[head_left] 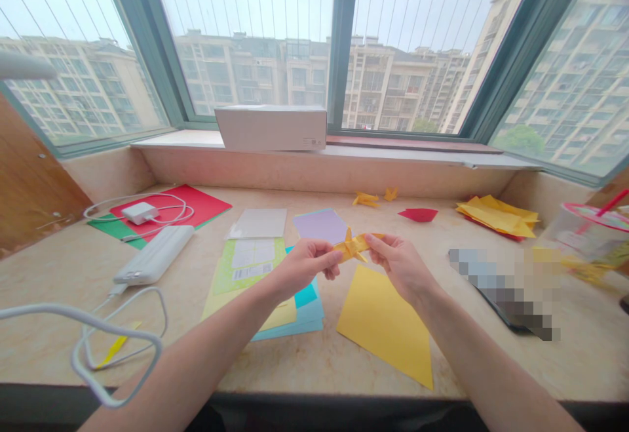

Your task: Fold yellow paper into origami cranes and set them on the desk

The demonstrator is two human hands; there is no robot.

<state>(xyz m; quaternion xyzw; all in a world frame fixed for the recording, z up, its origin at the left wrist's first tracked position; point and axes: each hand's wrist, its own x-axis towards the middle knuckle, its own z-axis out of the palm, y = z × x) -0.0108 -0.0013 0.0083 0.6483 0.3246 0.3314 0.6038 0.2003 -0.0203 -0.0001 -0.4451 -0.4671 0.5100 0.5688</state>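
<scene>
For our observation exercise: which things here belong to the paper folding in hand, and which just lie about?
In use: folded yellow paper piece, left hand, right hand, yellow sheet.
Lying about: power bank, white box, charger.

White box (271,128) on sill (power bank (154,254) below).

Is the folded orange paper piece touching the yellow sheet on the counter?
Apart. The head view shows both hands holding the folded orange paper piece by its ends, raised clear of the yellow sheet below.
</scene>
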